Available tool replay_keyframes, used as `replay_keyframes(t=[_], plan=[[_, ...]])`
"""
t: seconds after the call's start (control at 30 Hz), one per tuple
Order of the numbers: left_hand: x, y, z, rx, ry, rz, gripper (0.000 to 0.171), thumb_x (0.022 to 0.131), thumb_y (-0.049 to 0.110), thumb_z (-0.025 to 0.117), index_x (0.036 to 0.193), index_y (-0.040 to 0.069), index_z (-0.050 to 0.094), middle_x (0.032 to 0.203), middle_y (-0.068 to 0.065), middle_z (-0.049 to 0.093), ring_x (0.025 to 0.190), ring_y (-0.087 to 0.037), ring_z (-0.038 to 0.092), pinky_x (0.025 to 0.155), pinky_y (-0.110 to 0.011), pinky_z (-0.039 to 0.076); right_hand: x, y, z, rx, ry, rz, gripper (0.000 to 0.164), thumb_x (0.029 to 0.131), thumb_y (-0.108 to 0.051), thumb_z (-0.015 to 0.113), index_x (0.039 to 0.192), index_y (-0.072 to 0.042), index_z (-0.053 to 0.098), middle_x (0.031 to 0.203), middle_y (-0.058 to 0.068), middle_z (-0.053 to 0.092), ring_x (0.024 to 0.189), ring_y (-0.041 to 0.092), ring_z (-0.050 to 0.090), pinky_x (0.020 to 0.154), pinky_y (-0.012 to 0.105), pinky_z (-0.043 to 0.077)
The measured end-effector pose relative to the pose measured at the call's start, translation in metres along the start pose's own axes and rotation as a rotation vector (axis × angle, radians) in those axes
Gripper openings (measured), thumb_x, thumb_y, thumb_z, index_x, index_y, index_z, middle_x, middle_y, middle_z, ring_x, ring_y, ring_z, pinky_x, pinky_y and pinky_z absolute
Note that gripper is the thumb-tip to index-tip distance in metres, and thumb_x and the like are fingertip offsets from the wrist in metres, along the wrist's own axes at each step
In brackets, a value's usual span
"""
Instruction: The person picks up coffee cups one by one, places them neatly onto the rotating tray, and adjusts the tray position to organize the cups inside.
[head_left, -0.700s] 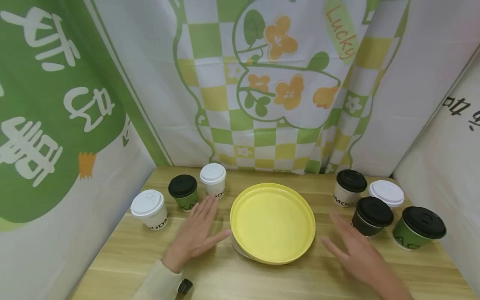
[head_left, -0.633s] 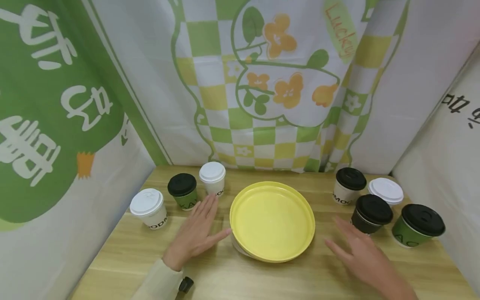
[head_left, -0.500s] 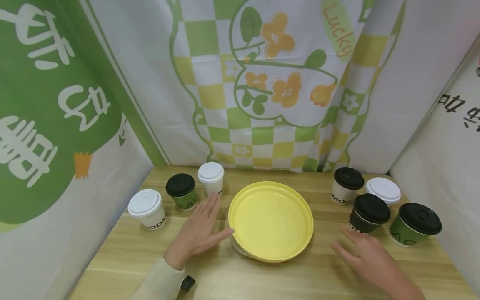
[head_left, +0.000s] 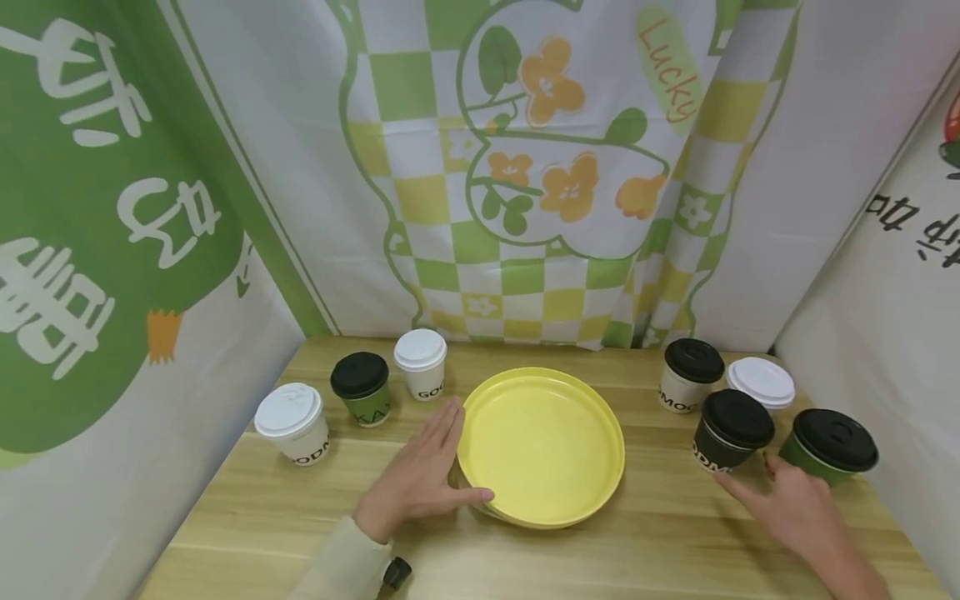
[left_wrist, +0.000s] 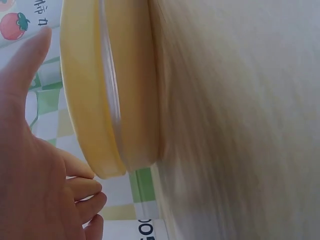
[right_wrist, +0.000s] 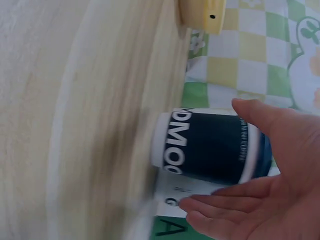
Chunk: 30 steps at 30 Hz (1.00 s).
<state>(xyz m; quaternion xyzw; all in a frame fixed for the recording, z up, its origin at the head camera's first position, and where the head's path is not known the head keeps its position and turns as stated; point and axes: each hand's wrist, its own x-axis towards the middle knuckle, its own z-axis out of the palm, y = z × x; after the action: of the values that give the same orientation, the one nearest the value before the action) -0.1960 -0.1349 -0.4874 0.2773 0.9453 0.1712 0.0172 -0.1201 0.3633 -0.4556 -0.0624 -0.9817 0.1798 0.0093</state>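
- Wooden table (head_left: pixel 570 567)
- Yellow round tray (head_left: pixel 540 450), mid-table
- Left hand (head_left: pixel 420 483), fingers extended at the tray's left rim, gripping nothing
- Right hand (head_left: pixel 798 508), thumb and fingers parted about the black-lidded black paper cup (head_left: pixel 727 433), right of the tray; contact unclear

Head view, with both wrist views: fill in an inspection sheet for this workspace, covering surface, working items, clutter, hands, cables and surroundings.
Surface: wooden table, light grain.
Working items: yellow tray mid-table, a second round layer beneath it; black cup upright at right.
Clutter: green cup between two white cups at left; black-lidded white cup, white-lidded cup and another green cup at right.
Hands: left hand at the tray's left edge, contact unclear; right hand with thumb and fingers on either side of the black cup, grip not evident.
Cables: nothing seen.
Surroundings: printed checked curtain behind, lettered hangings at both sides.
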Motion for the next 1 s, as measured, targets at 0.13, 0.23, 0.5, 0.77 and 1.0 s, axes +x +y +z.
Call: replay_keyframes(t=[0.13,0.23,0.5,0.77,1.0], plan=[[0.0,0.001,0.003,0.003,0.0,0.002,0.127,0.086,0.084,0.06,0.167,-0.004,0.016,0.177,-0.022,0.009,0.166,-0.037,0.015,0.134,-0.055,0.025,0.01,0.007,0.003,0.054,-0.03,0.089,0.109,0.097,-0.072,0.059,0.146,0.023,0.041,0.144,0.05,0.044,0.122,0.075,0.048,0.091,0.078,0.049],[0.0,0.001,0.004,0.011,-0.002,-0.004,0.127,0.086,0.083,0.061,0.167,-0.004,0.017,0.177,-0.022,0.01,0.165,-0.037,0.015,0.134,-0.054,0.024,0.018,0.012,0.01,0.106,-0.037,0.147,0.111,0.095,-0.075,0.059,0.151,0.019,0.039,0.149,0.046,0.043,0.128,0.073,0.044,0.094,0.079,0.046],[-0.002,0.002,0.005,0.017,-0.027,-0.024,0.128,0.086,0.085,0.06,0.167,-0.002,0.016,0.178,-0.02,0.009,0.166,-0.036,0.014,0.134,-0.054,0.023,0.026,0.019,0.029,0.303,0.058,0.209,0.097,0.089,-0.067,0.074,0.148,0.006,0.048,0.148,0.042,0.051,0.132,0.067,0.047,0.098,0.075,0.046],[-0.004,0.001,0.007,0.026,-0.016,-0.015,0.126,0.086,0.084,0.06,0.167,-0.002,0.016,0.177,-0.021,0.01,0.166,-0.036,0.014,0.133,-0.055,0.024,0.03,0.018,0.039,0.379,0.161,0.175,0.082,0.088,-0.058,0.081,0.14,0.0,0.056,0.131,0.034,0.068,0.117,0.051,0.067,0.092,0.061,0.054],[-0.001,0.0,0.006,0.019,-0.011,0.01,0.126,0.087,0.083,0.06,0.167,-0.003,0.015,0.177,-0.022,0.01,0.165,-0.038,0.016,0.133,-0.055,0.026,0.031,0.012,0.041,0.381,0.188,0.156,0.079,0.086,-0.057,0.084,0.14,-0.005,0.06,0.131,0.03,0.071,0.108,0.036,0.073,0.095,0.06,0.053]])
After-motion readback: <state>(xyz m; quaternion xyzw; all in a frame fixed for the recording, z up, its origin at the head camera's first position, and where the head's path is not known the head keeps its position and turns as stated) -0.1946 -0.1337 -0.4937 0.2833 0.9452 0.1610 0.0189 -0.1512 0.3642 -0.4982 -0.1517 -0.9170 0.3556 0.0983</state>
